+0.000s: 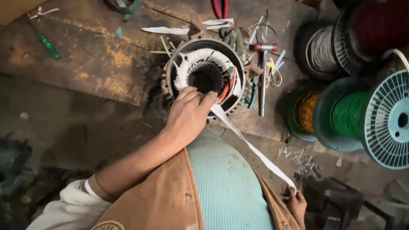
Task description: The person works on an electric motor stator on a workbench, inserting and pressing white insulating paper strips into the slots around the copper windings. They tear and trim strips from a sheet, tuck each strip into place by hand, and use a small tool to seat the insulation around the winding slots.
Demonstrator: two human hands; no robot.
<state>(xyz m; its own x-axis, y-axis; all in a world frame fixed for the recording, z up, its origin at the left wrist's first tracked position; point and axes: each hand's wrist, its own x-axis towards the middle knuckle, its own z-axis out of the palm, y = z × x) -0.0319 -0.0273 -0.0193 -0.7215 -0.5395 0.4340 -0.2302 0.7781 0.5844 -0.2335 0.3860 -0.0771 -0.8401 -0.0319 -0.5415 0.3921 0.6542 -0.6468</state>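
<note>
A round motor stator (pixel 204 74) with white-wrapped windings stands on a worn wooden bench (pixel 93 59). My left hand (pixel 187 113) rests on the stator's near rim, its fingers pressed onto the windings where a white tape strip (pixel 251 147) begins. The tape runs taut down to the lower right. There my right hand (pixel 296 202) pinches its free end, low by my side.
Wire spools sit at the right: green (pixel 349 113), orange (pixel 304 111), white (pixel 324 49) and dark red (pixel 379 25). A hammer (pixel 263 72) lies right of the stator, a green screwdriver (pixel 50 47) at far left. Paper scraps litter the bench.
</note>
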